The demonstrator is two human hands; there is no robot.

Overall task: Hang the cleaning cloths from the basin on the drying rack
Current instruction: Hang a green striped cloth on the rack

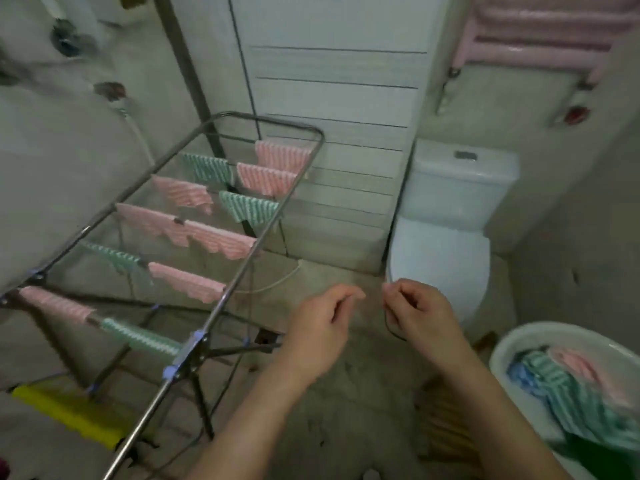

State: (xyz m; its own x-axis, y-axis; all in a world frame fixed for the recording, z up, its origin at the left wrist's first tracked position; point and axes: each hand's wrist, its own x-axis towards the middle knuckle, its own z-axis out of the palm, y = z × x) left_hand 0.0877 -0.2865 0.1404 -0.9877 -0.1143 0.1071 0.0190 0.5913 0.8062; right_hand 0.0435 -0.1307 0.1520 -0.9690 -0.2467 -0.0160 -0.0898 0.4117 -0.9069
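Note:
The metal drying rack (pixel 263 237) stands on the left, with several pink and green striped cleaning cloths (pixel 221 239) draped over its bars. At the lower right edge sits the white basin (pixel 502 348), holding a heap of pink, green and blue cloths (pixel 568 379). My left hand (pixel 318 327) and my right hand (pixel 419 313) hover side by side over the floor between rack and basin. Both have loosely curled fingers and hold no cloth. A thin dark cord (pixel 393 329) loops just beside my right hand; whether the hand touches it is unclear.
A white toilet (pixel 446 237) stands straight ahead against a white slatted cabinet (pixel 332 109). A pink radiator (pixel 540 32) hangs at the upper right. A yellow object (pixel 69 414) lies on the floor under the rack. A wooden mat (pixel 446 420) lies near the basin.

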